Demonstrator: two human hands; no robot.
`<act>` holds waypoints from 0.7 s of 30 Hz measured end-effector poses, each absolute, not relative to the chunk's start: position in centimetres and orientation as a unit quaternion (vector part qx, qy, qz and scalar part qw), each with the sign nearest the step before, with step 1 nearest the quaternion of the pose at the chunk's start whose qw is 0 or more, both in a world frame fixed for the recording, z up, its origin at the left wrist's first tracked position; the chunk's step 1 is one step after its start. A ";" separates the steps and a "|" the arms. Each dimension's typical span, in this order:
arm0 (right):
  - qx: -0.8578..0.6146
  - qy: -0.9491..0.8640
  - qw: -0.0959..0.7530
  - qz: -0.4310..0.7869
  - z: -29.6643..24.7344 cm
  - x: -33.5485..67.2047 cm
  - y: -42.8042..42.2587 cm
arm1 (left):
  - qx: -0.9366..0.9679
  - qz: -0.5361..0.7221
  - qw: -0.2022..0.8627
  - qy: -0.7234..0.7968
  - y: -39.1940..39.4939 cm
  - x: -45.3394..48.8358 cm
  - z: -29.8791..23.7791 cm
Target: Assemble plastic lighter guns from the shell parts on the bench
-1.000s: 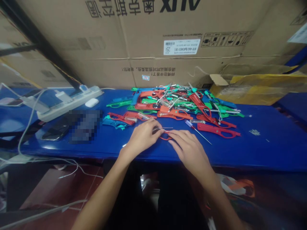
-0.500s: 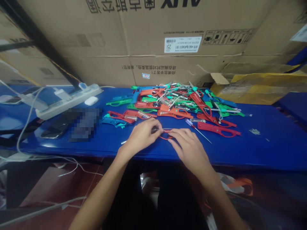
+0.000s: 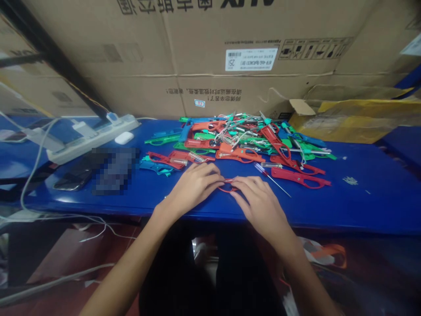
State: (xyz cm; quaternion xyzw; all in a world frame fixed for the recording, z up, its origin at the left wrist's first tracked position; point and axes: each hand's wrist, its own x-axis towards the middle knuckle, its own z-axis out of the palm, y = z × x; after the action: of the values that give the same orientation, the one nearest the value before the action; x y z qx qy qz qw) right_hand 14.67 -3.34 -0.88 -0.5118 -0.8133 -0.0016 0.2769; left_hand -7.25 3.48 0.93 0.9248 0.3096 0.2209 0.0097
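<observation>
A red lighter casing (image 3: 226,189) lies low over the front of the blue table, mostly covered by my fingers. My left hand (image 3: 199,184) grips its left part, fingers bent and pressed together. From the other side my right hand (image 3: 255,193) pinches the casing near its loop-shaped handle. Just beyond the hands, an orange lighter casing (image 3: 238,153) and another red lighter casing (image 3: 301,177) rest on the table. A screwdriver (image 3: 276,184) with a clear handle lies to the right of my right hand.
A heap of lighter parts (image 3: 243,131) with metal tubes and wires spreads at the back. On the left are a white power strip (image 3: 95,138), a dark phone (image 3: 75,175) and a white earbud case (image 3: 124,138). Large cardboard boxes (image 3: 197,52) stand behind; small pale pieces (image 3: 350,180) lie right.
My left hand has shifted slightly, its fingers closing further over the casing and covering the dark gap seen before. My right hand stays nearly still.
</observation>
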 end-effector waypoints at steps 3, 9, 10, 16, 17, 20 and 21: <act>-0.518 -0.811 0.272 0.004 -0.9 14.7 -3.4 | 0.930 0.217 -0.016 0.295 3.4 -7.3 1.2; -0.518 -0.811 0.273 0.012 -0.8 14.7 -3.3 | 0.929 0.207 -0.041 0.303 3.2 -7.3 1.2; -0.517 -0.811 0.272 0.012 -0.8 14.7 -3.3 | 0.928 0.205 -0.037 0.308 3.2 -7.3 1.2; -0.521 -0.812 0.264 0.023 -0.7 14.7 -3.3 | 0.920 0.172 -0.017 0.351 2.5 -6.7 1.4; -0.522 -0.811 0.263 0.024 -0.7 14.7 -3.4 | 0.919 0.165 -0.020 0.357 2.3 -6.6 1.5; -0.521 -0.811 0.265 0.021 -0.7 14.6 -3.4 | 0.917 0.156 -0.016 0.366 2.0 -6.2 1.6; -0.519 -0.811 0.268 0.020 -0.7 14.6 -3.4 | 0.915 0.160 -0.005 0.369 1.9 -6.1 1.5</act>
State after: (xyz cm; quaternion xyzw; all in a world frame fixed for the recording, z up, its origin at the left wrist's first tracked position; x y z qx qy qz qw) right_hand 14.63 -3.40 -0.74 -0.5192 -0.8112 0.0203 0.2684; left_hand -6.12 1.92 1.55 0.9154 0.3694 0.1597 -0.0053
